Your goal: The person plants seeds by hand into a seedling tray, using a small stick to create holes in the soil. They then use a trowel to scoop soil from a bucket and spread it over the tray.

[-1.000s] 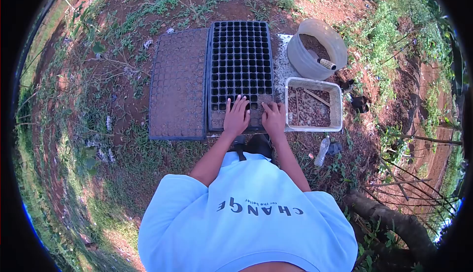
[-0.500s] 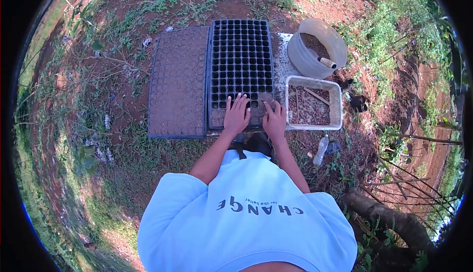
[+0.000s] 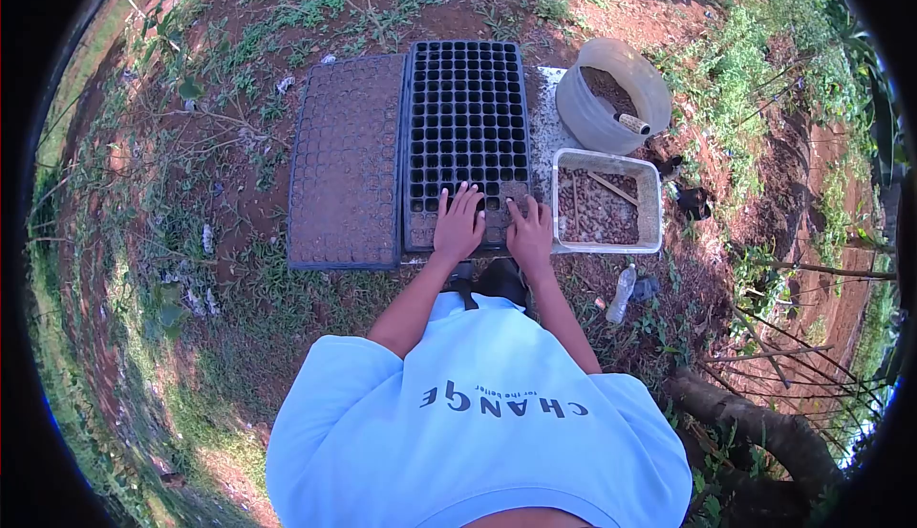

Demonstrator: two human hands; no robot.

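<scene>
A black seedling tray (image 3: 466, 107) has dark open cells over most of its length and soil in the rows at its near end. My left hand (image 3: 459, 225) lies on the near part of this tray with its fingers spread. To its right, my right hand (image 3: 530, 232) rests on the soil-filled cells at the tray's near right corner, fingers apart and nothing visible in them. Left of this tray is a second tray (image 3: 346, 160), covered with brown soil.
A round translucent tub (image 3: 590, 112) holds soil and a light-handled tool. Nearer me, a rectangular white container (image 3: 656, 205) holds reddish material and sticks. A clear bottle (image 3: 622, 294) lies on the ground below it. A thick branch (image 3: 755, 418) is at the lower right.
My right hand has shifted slightly left and down, its fingers a little more spread. My left hand stays in nearly the same place.
</scene>
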